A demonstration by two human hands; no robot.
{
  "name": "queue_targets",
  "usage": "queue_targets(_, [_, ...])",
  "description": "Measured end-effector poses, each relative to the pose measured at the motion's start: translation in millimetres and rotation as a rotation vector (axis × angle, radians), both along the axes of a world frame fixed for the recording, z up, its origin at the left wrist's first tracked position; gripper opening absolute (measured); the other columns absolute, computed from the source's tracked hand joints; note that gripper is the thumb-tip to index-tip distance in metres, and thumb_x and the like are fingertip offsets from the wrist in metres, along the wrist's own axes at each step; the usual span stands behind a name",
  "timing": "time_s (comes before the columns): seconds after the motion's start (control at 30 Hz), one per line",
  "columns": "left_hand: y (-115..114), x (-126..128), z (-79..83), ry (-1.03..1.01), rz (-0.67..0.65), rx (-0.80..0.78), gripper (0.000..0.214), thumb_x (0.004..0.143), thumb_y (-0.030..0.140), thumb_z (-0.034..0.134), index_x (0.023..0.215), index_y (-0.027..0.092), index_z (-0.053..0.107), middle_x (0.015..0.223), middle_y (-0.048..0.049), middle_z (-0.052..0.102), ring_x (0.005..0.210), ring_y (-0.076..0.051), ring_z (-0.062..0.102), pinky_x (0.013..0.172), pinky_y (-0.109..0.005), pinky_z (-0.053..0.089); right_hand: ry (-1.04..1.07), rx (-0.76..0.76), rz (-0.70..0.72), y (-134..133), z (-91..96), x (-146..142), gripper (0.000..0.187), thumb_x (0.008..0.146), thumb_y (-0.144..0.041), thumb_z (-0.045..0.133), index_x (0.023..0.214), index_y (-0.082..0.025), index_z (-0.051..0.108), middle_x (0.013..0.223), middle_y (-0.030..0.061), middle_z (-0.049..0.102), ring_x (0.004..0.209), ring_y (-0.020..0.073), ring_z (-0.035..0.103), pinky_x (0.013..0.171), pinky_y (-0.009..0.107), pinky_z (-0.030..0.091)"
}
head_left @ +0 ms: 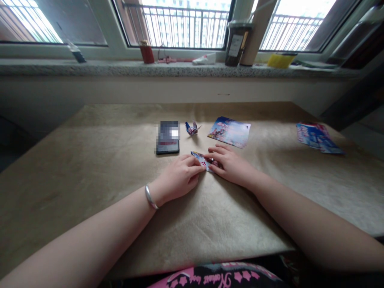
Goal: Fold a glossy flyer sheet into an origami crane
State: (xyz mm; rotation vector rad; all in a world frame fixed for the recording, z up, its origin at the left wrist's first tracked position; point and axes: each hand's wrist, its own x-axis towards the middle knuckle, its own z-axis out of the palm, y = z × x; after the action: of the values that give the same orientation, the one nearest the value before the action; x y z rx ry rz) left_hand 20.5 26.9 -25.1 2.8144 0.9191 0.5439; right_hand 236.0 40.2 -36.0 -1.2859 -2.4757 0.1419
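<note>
A small folded piece of printed paper [200,159] lies on the beige table cover [120,168] between my two hands. My left hand [177,179], with a silver bangle on the wrist, rests on the table with its fingers curled and pinched on the paper's near edge. My right hand [229,164] presses down on the paper's right side, fingers bent and close together. Just beyond them stand a small folded paper crane [192,129] and a flat printed sheet [230,131].
A phone [168,138] lies left of the crane. More printed sheets [317,137] sit at the table's right edge. The stone window sill [168,69] holds a red cup [147,52], a dark container [236,45] and a yellow object [280,60].
</note>
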Motion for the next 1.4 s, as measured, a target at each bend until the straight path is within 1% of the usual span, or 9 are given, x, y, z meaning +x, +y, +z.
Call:
queue_targets(0.13, [0, 0, -0.6, -0.046, 0.019, 0.015, 0.024, 0.088, 0.015, 0.047, 0.105, 0.021, 0.064, 0.109, -0.0076, 0.06, 0.111, -0.021, 0.05, 0.098, -0.041, 0.044, 0.006, -0.027, 0.027, 0, -2.6, 1, 0.039, 0.088, -0.031, 0.053, 0.125, -0.024, 0.059, 0.133, 0.0114, 0.054, 0.128, 0.03, 0.042, 0.104, 0.051, 0.038])
queue_targets(0.27, [-2, 0, -0.7, -0.02, 0.161, 0.06, 0.02, 0.086, 0.021, 0.052, 0.104, 0.016, 0.06, 0.114, -0.0106, 0.059, 0.109, -0.024, 0.053, 0.098, -0.043, 0.044, 0.033, -0.058, 0.102, 0, -2.8, -1, 0.04, 0.088, -0.027, 0.052, 0.127, -0.025, 0.057, 0.135, 0.0094, 0.054, 0.13, 0.028, 0.041, 0.106, 0.051, 0.037])
queue_targets(0.4, [-2, 0, 1.7, 0.081, 0.212, 0.097, 0.018, 0.088, 0.024, 0.05, 0.1, 0.014, 0.06, 0.103, -0.0098, 0.063, 0.098, -0.024, 0.057, 0.09, -0.04, 0.048, 0.08, -0.06, 0.14, 1, -2.6, -3, 0.034, 0.088, -0.021, 0.05, 0.119, -0.025, 0.063, 0.13, 0.007, 0.058, 0.127, 0.0248, 0.045, 0.106, 0.048, 0.038])
queue_targets(0.53, [0, 0, 3.0, 0.127, 0.242, 0.105, 0.015, 0.089, 0.025, 0.051, 0.089, 0.015, 0.062, 0.094, -0.0084, 0.064, 0.089, -0.023, 0.057, 0.081, -0.037, 0.05, 0.077, -0.032, 0.071, 2, -3.0, -3, 0.029, 0.086, -0.027, 0.055, 0.111, -0.02, 0.066, 0.123, 0.0072, 0.062, 0.123, 0.0264, 0.047, 0.106, 0.046, 0.038])
queue_targets(0.7, [6, -2, -1.5, -0.02, 0.212, -0.032, 0.014, 0.085, 0.024, 0.057, 0.096, 0.016, 0.061, 0.096, -0.0074, 0.063, 0.094, -0.021, 0.057, 0.086, -0.037, 0.048, 0.085, -0.05, -0.003, 2, -4.9, -2, 0.032, 0.084, -0.032, 0.057, 0.112, -0.019, 0.065, 0.126, 0.0096, 0.059, 0.124, 0.0273, 0.045, 0.106, 0.046, 0.038])
queue_targets(0.93, [13, -4, -10.2, -0.232, 0.104, -0.227, 0.022, 0.082, 0.022, 0.062, 0.104, 0.02, 0.061, 0.102, -0.0046, 0.059, 0.091, -0.016, 0.058, 0.084, -0.031, 0.049, 0.074, -0.098, 0.014, 2, -5.2, -1, 0.036, 0.085, -0.031, 0.056, 0.117, -0.016, 0.063, 0.133, 0.0126, 0.054, 0.13, 0.0283, 0.04, 0.109, 0.046, 0.034])
queue_targets(1.13, [10, -2, -4.6, -0.309, 0.056, -0.362, 0.015, 0.086, 0.024, 0.058, 0.099, 0.02, 0.063, 0.098, -0.0034, 0.055, 0.086, -0.013, 0.058, 0.081, -0.028, 0.05, 0.101, -0.108, 0.082, 0, -1.8, -2, 0.032, 0.085, -0.029, 0.056, 0.113, -0.018, 0.065, 0.129, 0.0106, 0.057, 0.128, 0.0273, 0.042, 0.108, 0.045, 0.035])
queue_targets(1.27, [8, -3, 0.2, -0.333, 0.069, -0.4, 0.016, 0.089, 0.03, 0.053, 0.095, 0.019, 0.064, 0.095, -0.0038, 0.056, 0.087, -0.014, 0.058, 0.081, -0.03, 0.05, 0.121, -0.116, 0.085, 0, -0.6, -3, 0.027, 0.084, -0.028, 0.057, 0.108, -0.019, 0.066, 0.126, 0.0103, 0.058, 0.126, 0.0261, 0.045, 0.107, 0.044, 0.036])
queue_targets(1.4, [7, -2, 2.0, -0.348, 0.095, -0.386, 0.012, 0.087, 0.02, 0.052, 0.09, 0.018, 0.064, 0.094, -0.0033, 0.057, 0.088, -0.014, 0.057, 0.082, -0.029, 0.048, 0.188, -0.097, 0.09, 1, -1.4, -4, 0.02, 0.082, -0.024, 0.058, 0.099, -0.018, 0.066, 0.119, 0.0109, 0.062, 0.117, 0.0233, 0.052, 0.102, 0.041, 0.04])
